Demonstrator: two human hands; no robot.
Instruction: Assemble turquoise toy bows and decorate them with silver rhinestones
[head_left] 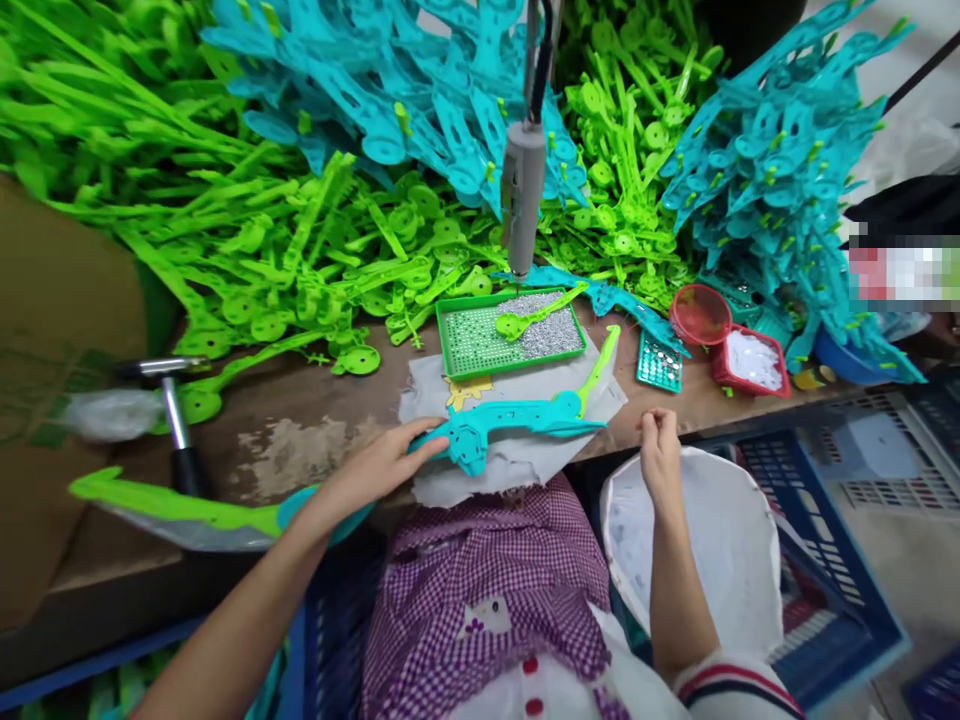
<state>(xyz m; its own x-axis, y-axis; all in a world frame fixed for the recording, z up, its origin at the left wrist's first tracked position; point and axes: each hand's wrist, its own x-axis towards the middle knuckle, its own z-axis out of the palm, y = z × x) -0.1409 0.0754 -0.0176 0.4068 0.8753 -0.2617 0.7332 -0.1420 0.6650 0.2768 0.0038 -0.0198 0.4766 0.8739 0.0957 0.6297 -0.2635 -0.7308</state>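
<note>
My left hand (379, 468) lies on the left end of a teal plastic part (510, 422), fingers pressed on it, holding it down on a white cloth (517, 455) at the table's front edge. A green arm is joined to the part's right end. My right hand (660, 450) hovers at the table edge right of the cloth, fingertips pinched together on something too small to make out. A green tray (450, 350) of small silver screws lies just behind the cloth, with a green piece on it. A grey powered screwdriver (522, 200) hangs over the tray.
Heaps of green parts (262, 250) and teal parts (765, 170) fill the back of the table. A hammer (174, 410) lies at left. Red containers (750, 360) and a small teal tray (660, 362) sit at right. A white bag (720, 540) and blue crates (832, 560) stand below.
</note>
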